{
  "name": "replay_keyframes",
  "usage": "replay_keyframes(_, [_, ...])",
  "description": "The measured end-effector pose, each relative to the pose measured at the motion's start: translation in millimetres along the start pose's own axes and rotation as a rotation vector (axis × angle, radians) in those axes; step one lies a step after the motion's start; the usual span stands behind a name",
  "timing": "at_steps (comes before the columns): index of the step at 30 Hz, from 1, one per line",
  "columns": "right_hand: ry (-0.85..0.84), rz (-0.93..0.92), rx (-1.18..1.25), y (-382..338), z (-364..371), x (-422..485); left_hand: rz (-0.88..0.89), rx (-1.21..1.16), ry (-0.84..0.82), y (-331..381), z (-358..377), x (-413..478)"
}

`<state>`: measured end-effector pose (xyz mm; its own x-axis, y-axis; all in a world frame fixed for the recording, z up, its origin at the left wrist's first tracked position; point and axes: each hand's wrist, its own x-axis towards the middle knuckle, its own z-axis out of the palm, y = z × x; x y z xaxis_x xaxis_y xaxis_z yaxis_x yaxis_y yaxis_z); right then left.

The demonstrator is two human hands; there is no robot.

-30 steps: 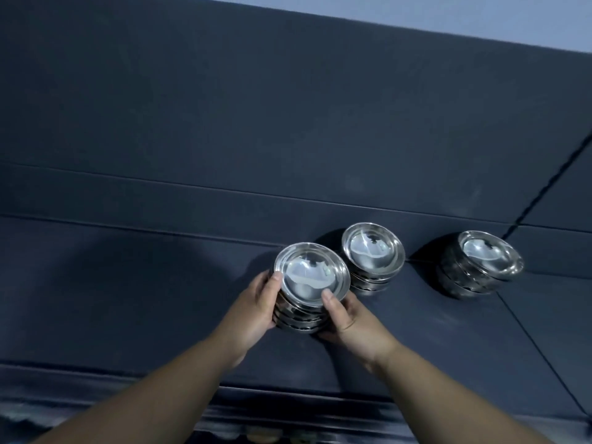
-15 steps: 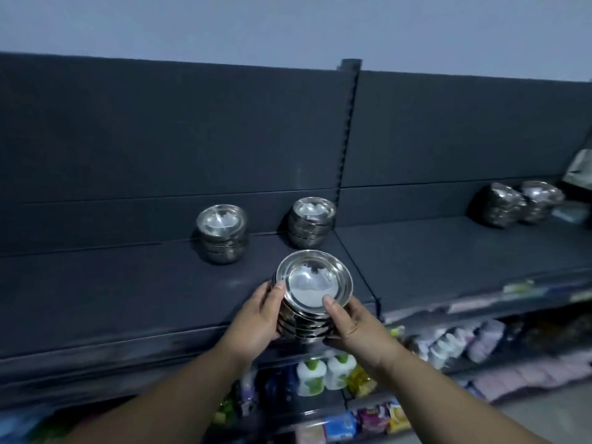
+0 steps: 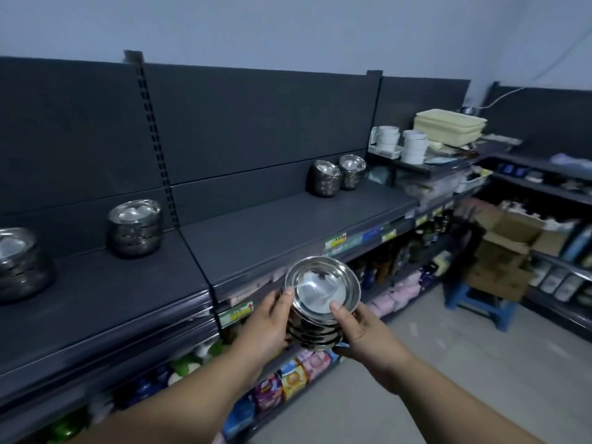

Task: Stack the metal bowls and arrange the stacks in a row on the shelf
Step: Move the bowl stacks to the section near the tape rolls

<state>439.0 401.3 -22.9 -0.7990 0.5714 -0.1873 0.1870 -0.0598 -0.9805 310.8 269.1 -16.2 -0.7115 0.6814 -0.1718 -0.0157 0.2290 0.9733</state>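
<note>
A long dark shelf [image 3: 288, 225] runs left to right. Along its back edge stand four stacks of metal bowls: a far-left stack [image 3: 19, 261], a left stack [image 3: 134, 227], and close together near the right end a nearer right stack [image 3: 323, 177] and a farther right stack [image 3: 352, 166]. The held stack [image 3: 320, 299], over the shelf a second ago, is now just off its front edge, clasped between my left hand [image 3: 266, 322] and right hand [image 3: 362, 334]. It is probably headed for the bare middle stretch.
</note>
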Motion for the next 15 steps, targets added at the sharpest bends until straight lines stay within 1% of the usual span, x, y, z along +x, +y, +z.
replay_keyframes(4, [0.046, 0.036, 0.018, 15, -32, 14, -0.043, 0.078, -0.100, -5, 31, 31])
replay_keyframes(7, [0.080, 0.060, 0.015, 16, -49, 45, -0.031, 0.028, -0.143, 6, 42, 64])
replay_keyframes(10, [0.110, 0.052, 0.007, 4, -60, 92, 0.013, -0.004, -0.151, 15, 45, 118])
replay_keyframes(13, [0.108, 0.025, 0.045, -18, -63, 144, 0.001, -0.074, -0.149, 32, 39, 176])
replay_keyframes(15, [0.114, 0.024, 0.083, -34, -63, 179, 0.022, -0.050, -0.153, 44, 31, 216])
